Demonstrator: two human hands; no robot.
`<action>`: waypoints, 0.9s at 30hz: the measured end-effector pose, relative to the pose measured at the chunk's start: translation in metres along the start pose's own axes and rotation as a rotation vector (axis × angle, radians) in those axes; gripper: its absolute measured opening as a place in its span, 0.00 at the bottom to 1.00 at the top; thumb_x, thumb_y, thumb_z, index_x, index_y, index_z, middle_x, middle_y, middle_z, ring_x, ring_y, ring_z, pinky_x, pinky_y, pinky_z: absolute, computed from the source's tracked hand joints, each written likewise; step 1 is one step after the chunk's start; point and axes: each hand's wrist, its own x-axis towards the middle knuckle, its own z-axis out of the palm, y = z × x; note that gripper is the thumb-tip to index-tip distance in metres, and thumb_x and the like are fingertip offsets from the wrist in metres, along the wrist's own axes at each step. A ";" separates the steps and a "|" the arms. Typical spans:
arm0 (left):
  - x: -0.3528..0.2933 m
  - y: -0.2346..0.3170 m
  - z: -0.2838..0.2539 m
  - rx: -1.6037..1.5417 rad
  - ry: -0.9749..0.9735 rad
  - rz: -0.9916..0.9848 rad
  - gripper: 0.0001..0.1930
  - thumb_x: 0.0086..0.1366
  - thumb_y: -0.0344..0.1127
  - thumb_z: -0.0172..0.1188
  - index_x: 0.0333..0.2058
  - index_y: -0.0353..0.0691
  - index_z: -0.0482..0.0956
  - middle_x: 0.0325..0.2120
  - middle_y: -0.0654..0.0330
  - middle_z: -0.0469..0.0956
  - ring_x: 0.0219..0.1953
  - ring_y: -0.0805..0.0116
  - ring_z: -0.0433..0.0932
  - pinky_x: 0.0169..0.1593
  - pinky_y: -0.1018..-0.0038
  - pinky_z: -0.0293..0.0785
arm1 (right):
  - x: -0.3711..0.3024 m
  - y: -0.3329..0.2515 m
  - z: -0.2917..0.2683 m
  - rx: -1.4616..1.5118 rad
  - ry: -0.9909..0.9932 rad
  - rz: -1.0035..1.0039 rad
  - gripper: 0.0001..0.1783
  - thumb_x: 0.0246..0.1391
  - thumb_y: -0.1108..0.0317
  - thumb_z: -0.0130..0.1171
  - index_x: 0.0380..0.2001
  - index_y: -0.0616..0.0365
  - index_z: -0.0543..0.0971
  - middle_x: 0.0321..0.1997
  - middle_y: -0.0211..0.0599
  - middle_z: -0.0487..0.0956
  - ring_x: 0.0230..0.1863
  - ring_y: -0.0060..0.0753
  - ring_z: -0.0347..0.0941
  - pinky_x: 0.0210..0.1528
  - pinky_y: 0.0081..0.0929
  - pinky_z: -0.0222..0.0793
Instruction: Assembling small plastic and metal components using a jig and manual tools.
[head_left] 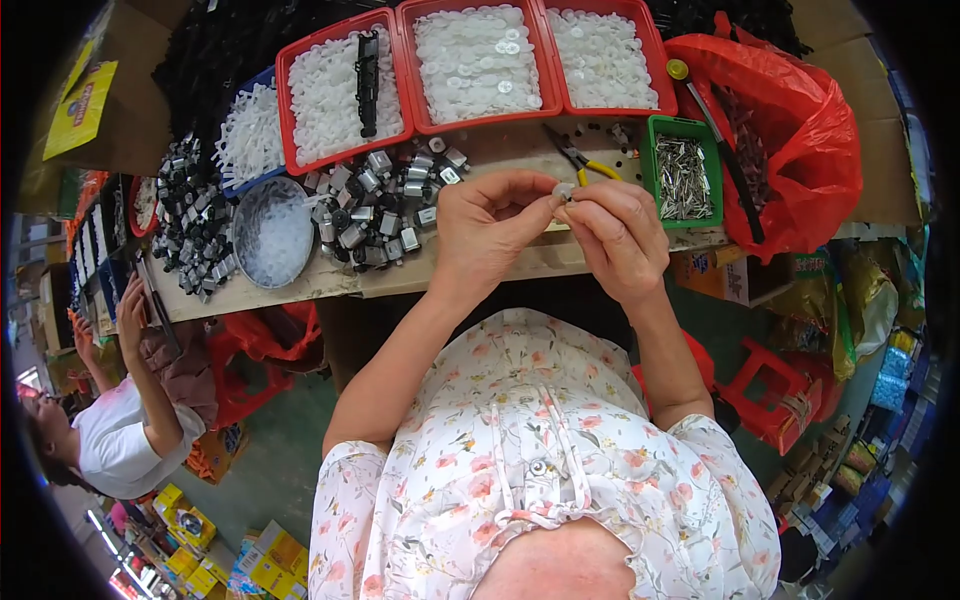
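Here, white piece (563, 190) between both grips (622, 238)

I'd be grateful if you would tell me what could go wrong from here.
The small whitish part, pinched at the fingertips of the left hand and right hand, could slip and be hard to find.

The pliers lie just beyond the right hand, so it might knock them.

Some loose black-and-silver parts lie near the front edge of the workbench; a bump might send one off.

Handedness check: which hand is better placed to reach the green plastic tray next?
Likely the right hand, nearer the green plastic tray than the left hand, though both pinch a small white part.
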 end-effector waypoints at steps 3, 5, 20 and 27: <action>-0.001 -0.003 -0.003 0.038 -0.017 0.033 0.08 0.61 0.23 0.66 0.40 0.30 0.84 0.32 0.61 0.84 0.33 0.80 0.81 0.38 0.83 0.76 | -0.002 0.005 0.003 -0.021 0.003 -0.018 0.15 0.42 0.78 0.72 0.36 0.60 0.81 0.38 0.37 0.80 0.38 0.39 0.78 0.41 0.32 0.74; -0.003 -0.003 -0.004 0.066 -0.029 0.046 0.09 0.61 0.21 0.66 0.41 0.30 0.84 0.34 0.61 0.84 0.34 0.79 0.81 0.40 0.83 0.76 | -0.001 0.006 0.005 -0.033 0.010 -0.035 0.14 0.42 0.76 0.72 0.35 0.59 0.81 0.38 0.35 0.80 0.38 0.37 0.78 0.41 0.31 0.72; -0.007 0.000 -0.021 0.455 -0.042 0.432 0.10 0.54 0.24 0.69 0.37 0.34 0.85 0.34 0.55 0.84 0.38 0.64 0.83 0.43 0.73 0.77 | -0.002 0.003 0.011 0.365 -0.097 0.434 0.09 0.46 0.80 0.69 0.33 0.63 0.82 0.34 0.40 0.80 0.35 0.38 0.78 0.37 0.29 0.72; -0.008 -0.007 -0.035 0.674 -0.018 0.446 0.15 0.51 0.29 0.73 0.39 0.35 0.85 0.36 0.55 0.82 0.39 0.60 0.79 0.44 0.69 0.74 | -0.007 0.001 0.020 0.374 -0.144 0.361 0.09 0.46 0.81 0.68 0.33 0.63 0.82 0.36 0.40 0.79 0.36 0.36 0.77 0.38 0.28 0.72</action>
